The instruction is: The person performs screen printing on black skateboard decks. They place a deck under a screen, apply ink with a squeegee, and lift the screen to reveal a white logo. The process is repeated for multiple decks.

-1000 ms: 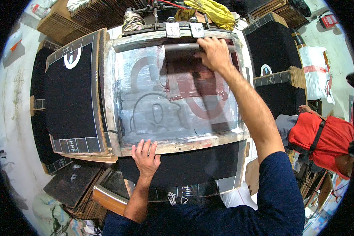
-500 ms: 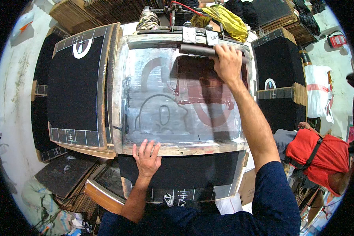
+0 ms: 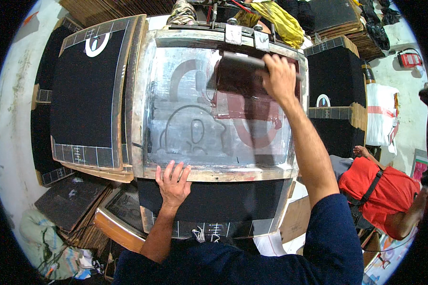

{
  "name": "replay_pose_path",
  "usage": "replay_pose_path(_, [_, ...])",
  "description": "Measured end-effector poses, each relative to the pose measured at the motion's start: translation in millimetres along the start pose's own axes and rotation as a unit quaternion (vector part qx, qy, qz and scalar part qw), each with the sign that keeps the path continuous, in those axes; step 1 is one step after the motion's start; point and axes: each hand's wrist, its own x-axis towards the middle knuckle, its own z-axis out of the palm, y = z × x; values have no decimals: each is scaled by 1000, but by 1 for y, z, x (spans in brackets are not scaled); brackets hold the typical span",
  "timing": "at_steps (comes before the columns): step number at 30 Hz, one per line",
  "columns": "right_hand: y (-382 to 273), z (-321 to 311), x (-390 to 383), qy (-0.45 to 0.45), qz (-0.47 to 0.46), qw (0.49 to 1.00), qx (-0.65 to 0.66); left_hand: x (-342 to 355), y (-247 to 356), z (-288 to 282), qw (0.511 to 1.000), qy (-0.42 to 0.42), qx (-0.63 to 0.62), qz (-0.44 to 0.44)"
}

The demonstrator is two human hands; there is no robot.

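A wood-edged printing screen (image 3: 190,128) lies before me, with a faint ring and a rounded figure visible in its mesh. Over its far right part, my right hand (image 3: 279,78) is closed round a long dark squeegee (image 3: 242,61), which rests tilted on the mesh. Dark reddish-brown ink (image 3: 245,107) spreads below the squeegee, partly crossed by shadow. My left hand (image 3: 175,185) lies on the screen's near rail, fingers spread and stretched forward. Black fabric on a board (image 3: 214,202) shows beneath that near edge.
To the left stands a stack of boards with black fabric (image 3: 88,99) bearing a white print; similar boards (image 3: 333,71) stand at right. Metal clamps (image 3: 233,34) and a yellow cloth (image 3: 283,23) are at the far edge. A person in red (image 3: 383,192) is at right.
The squeegee has shifted slightly toward me over the ink and slants a little more. My left hand stays on the near rail. The whole view has shifted slightly.
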Motion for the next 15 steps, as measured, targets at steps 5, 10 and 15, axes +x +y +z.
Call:
replay_pose_path(5, [10, 22, 21, 15, 21, 999, -29, -2, 1, -1, 1000, -15, 20, -8])
replay_pose_path(10, [-27, -10, -67, 11, 8, 999, -32, -2, 0, 1, 1000, -15, 9, -13])
replay_pose_path(15, [-45, -15, -115, 29, 9, 999, 15, -1, 0, 0, 1000, -14, -15, -15])
